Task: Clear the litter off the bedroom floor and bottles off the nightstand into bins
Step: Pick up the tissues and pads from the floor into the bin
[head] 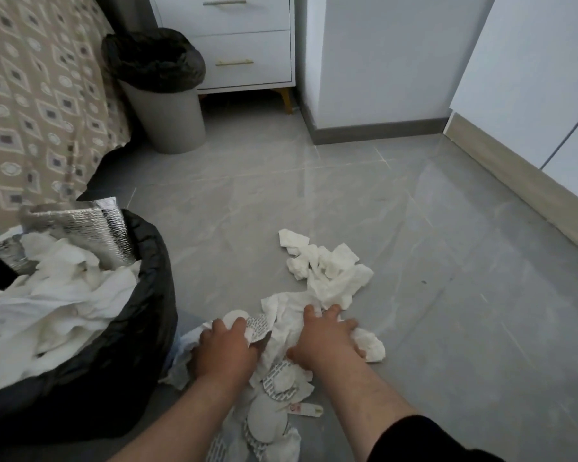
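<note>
- Fingers on my left hand [226, 350] are curled into the crumpled paper litter [281, 331] on the floor [447, 261], pinching a printed scrap; my right hand [327, 338] is pressed down with its fingers clawed over the tissues, gathering more than gripping.
- Risk, imo: the pile is loose, so if I scoop it all in one go, bits could slide out on the way to the bin. The far tissue clump [327, 265] sits just past my fingertips and might get left behind.
- The near bin [147, 295], at my left, already looks heaped, so more could spill over its rim.
- Count: two hands, two black-lined bins (the second bin [167, 95] stands by the nightstand [244, 38]), one spread of litter. No bottles in view.
</note>
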{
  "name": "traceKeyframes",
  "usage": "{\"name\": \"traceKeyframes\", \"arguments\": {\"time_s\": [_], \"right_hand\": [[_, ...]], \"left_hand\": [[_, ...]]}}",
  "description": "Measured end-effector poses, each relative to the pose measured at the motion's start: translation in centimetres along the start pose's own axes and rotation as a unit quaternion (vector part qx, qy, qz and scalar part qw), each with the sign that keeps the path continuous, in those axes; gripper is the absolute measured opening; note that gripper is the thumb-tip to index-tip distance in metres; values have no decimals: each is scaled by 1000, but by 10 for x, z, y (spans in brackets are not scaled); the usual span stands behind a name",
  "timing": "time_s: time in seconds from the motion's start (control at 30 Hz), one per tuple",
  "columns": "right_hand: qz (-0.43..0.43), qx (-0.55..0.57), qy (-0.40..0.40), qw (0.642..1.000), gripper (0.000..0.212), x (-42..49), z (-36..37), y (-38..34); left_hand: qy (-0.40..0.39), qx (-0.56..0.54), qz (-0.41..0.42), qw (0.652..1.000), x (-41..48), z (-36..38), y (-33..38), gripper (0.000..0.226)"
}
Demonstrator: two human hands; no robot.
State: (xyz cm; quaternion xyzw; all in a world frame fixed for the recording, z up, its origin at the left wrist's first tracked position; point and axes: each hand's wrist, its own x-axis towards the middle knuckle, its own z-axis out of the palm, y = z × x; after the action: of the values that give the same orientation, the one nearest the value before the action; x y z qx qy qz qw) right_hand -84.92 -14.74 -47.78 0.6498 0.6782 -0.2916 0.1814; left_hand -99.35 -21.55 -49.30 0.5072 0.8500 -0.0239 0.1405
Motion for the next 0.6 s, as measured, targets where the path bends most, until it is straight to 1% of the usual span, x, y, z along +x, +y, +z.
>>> {"name": "traceKeyframes", "arguments": {"time_s": [0.07,0.13,0.2,0.27,0.37,0.47,0.53,0.6], "right_hand": [[-19,-18,36,999,66,-5,1,0],[-49,-39,75,995,46,-12,3,3],[-81,-60,111,989,35,-17,6,9],[-96,-54,134,985,30,-22,6,17],[-95,34,138,985,24,-28,3,26],[-84,100,130,983,21,-36,-5,30],[-67,100,138,983,22,-44,-15,31],[-58,108,150,981,25,-51,-27,33]], "left_hand": [[19,36,51,998,-4,-1,-1,38],[31,67,92,993,-8,-1,-2,32],[28,76,110,991,-13,1,-5,28],[24,55,118,991,-19,5,-7,25],[25,-37,124,991,-28,6,-10,20],[57,-132,126,982,-38,-2,-11,14],[78,-174,135,972,-44,-11,-11,11],[84,-212,152,962,-53,-24,-9,14]]}}
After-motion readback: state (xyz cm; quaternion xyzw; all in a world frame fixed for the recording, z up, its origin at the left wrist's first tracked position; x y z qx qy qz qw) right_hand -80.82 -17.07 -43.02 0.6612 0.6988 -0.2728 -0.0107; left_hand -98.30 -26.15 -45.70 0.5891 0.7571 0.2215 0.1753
